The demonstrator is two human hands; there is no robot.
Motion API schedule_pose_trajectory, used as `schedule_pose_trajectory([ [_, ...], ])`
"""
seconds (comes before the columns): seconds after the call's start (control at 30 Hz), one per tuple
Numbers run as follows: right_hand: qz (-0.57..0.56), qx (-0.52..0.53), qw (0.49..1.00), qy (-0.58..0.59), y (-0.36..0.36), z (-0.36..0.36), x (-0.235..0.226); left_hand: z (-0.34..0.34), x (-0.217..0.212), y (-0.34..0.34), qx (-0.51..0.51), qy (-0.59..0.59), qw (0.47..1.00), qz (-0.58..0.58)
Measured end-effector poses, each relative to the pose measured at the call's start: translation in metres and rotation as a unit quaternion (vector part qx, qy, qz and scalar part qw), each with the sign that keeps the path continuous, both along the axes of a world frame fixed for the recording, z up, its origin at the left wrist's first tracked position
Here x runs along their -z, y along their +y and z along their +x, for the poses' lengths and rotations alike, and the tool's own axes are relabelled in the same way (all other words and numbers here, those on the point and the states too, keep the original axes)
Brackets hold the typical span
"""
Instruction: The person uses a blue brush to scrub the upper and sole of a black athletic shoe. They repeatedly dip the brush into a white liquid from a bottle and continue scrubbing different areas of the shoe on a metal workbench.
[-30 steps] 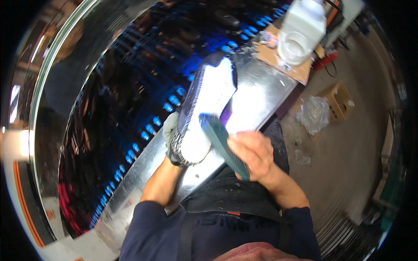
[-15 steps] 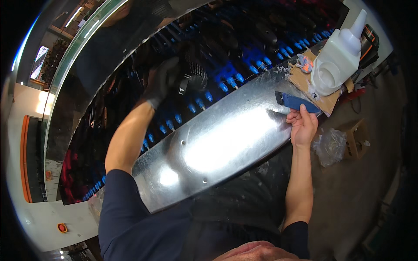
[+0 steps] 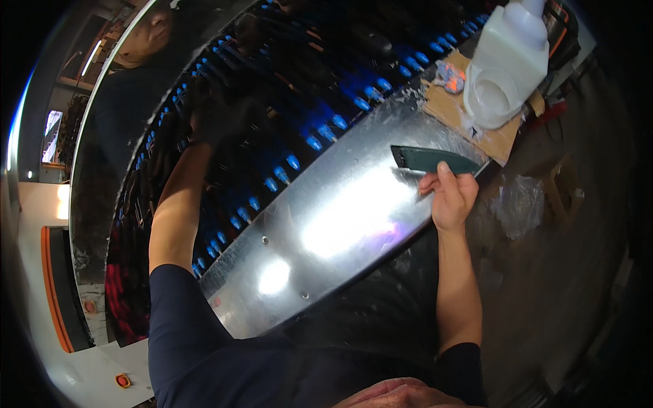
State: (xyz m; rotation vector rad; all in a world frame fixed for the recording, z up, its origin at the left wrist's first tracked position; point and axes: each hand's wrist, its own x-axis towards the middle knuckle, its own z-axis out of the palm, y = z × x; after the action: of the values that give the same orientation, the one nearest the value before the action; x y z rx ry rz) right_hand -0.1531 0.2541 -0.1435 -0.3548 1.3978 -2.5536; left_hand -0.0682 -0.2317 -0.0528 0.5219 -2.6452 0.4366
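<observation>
- The left hand (image 3: 221,117) has reached deeper past the blue fittings (image 3: 339,122) within half a second; in shadow, its grip cannot be told.
- The right hand (image 3: 451,198) pinches a dark green strip (image 3: 432,159) over the metal ledge (image 3: 350,221), near cardboard (image 3: 503,145) bearing a white bottle (image 3: 509,58).

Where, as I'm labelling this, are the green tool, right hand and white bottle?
Green tool (image 3: 430,158), head view: its broad side.
Right hand (image 3: 453,202), head view: its middle.
White bottle (image 3: 511,49), head view: its body.
</observation>
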Motion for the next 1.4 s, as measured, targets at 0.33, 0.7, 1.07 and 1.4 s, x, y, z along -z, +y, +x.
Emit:
schedule_pose_trajectory([
  [0.33, 0.05, -0.007, 0.998, -0.026, 0.0, 0.015, -0.014, -0.173, -0.053, 0.21, 0.008, 0.004, 0.788, 0.615],
  [0.7, 0.039, -0.001, 0.999, -0.013, -0.002, 0.015, -0.014, -0.2, -0.022, 0.193, -0.04, 0.055, 0.796, 0.601],
  [1.07, -0.143, 0.044, 0.987, -0.053, 0.049, 0.015, -0.035, 0.038, -0.056, 0.212, 0.213, -0.058, 0.818, 0.531],
  [1.4, -0.094, 0.121, 0.988, 0.003, 0.072, -0.006, -0.069, 0.145, -0.119, 0.246, 0.363, -0.093, 0.89, 0.26],
])
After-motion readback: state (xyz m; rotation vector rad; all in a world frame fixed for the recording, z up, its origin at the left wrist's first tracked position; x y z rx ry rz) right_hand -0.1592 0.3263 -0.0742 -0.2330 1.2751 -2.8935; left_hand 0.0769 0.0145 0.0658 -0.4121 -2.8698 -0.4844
